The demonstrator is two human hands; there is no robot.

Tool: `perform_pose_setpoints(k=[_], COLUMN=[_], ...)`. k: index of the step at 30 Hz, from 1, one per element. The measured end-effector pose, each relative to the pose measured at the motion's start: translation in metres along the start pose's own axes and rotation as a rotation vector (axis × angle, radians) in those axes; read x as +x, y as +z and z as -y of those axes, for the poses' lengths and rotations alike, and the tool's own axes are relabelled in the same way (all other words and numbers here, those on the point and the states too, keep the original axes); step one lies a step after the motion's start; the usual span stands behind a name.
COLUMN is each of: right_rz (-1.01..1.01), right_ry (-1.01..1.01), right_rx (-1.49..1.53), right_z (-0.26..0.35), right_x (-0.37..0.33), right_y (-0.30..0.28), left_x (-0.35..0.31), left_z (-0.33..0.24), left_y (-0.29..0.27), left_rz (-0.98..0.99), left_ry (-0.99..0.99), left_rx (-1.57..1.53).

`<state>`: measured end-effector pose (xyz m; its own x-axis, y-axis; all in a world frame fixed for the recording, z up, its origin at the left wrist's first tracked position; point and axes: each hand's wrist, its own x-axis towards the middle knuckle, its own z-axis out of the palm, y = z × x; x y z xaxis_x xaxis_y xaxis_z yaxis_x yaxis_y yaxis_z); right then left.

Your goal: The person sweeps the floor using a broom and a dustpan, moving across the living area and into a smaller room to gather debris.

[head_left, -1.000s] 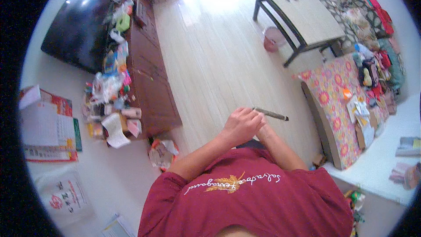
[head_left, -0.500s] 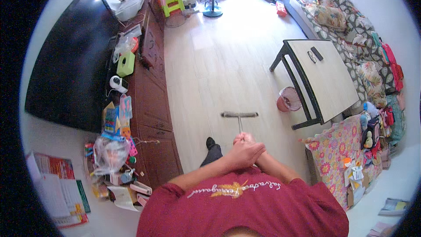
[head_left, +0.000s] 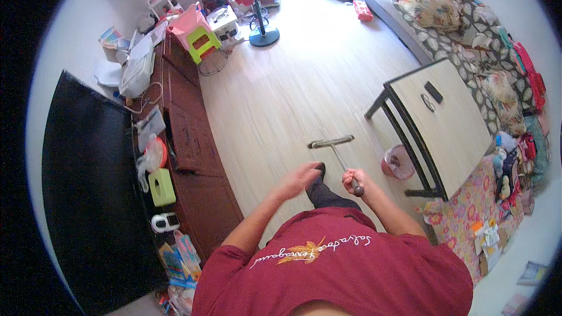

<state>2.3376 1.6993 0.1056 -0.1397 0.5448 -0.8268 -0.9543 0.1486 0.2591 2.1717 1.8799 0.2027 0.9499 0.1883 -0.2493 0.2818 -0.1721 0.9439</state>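
— Right hand (head_left: 353, 179)? 
— Fingers wrapped around the top of the mop handle (head_left: 342, 162); mop head (head_left: 331, 141) flat on the wooden floor (head_left: 293, 82), just ahead, shaft slanting forward-left.
— Left hand (head_left: 301, 174)? 
— Beside the handle, off it; loosely curled, probably holding nothing, though hard to tell.

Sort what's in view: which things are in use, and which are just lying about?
In use: mop, gripped by the right hand; left hand free beside it; floor.
Lying about: table, fan, stool, sofa, bin.
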Motion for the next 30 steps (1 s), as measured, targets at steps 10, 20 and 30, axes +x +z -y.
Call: perform_pose_setpoints(k=[10,20,30], right_rz=[0.042,-0.082,-0.643], right_ry=[0.044,-0.368,-0.735], right_rx=[-0.037,-0.881,-1.616], right_z=[0.162,0.330,0.476], right_x=[0.068,0.100,0.139], right_y=[0.237,0.440,0.519], left_x=[-0.049,0.198,0.738], left_z=[0.202,0.257,0.063], left_y=[-0.184,-0.293,-0.594], left_rz=[-1.341,-0.883,-0.480], left_ry=[-0.714,-0.778,-0.334], left_rx=[-0.765,-1.143,-0.127])
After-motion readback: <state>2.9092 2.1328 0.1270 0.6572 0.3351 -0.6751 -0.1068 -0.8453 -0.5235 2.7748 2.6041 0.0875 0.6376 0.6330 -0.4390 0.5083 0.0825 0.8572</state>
